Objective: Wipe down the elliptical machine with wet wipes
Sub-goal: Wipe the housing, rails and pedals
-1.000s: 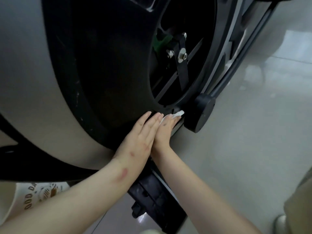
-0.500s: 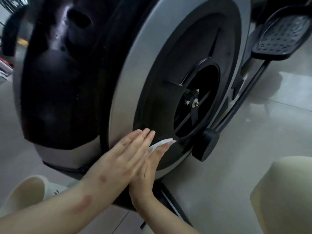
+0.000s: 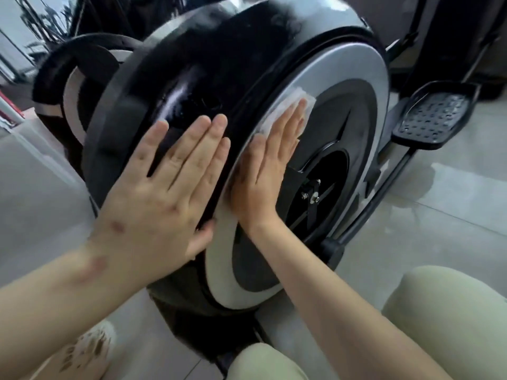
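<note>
The wet wipe (image 3: pixel 294 96) lies flat on the silver ring (image 3: pixel 354 67) of the elliptical machine (image 3: pixel 247 50), pinned under the right hand (image 3: pixel 270 165). Only its far edge shows past the fingertips, with a strip along the thumb side. The right hand has its fingers straight and close together and presses the wipe against the ring. Just beside it, to the left, the left hand (image 3: pixel 164 193) rests spread and flat on the glossy black casing, holding nothing; its thumb lies near the heel of the right hand. Right of the right hand sits the dark hub (image 3: pixel 315 193) with its bolts, and farther right a black pedal (image 3: pixel 436 113) above the pale tiled floor (image 3: pixel 439 215). The person's knees in light trousers (image 3: pixel 452 311) are below the right forearm.
</note>
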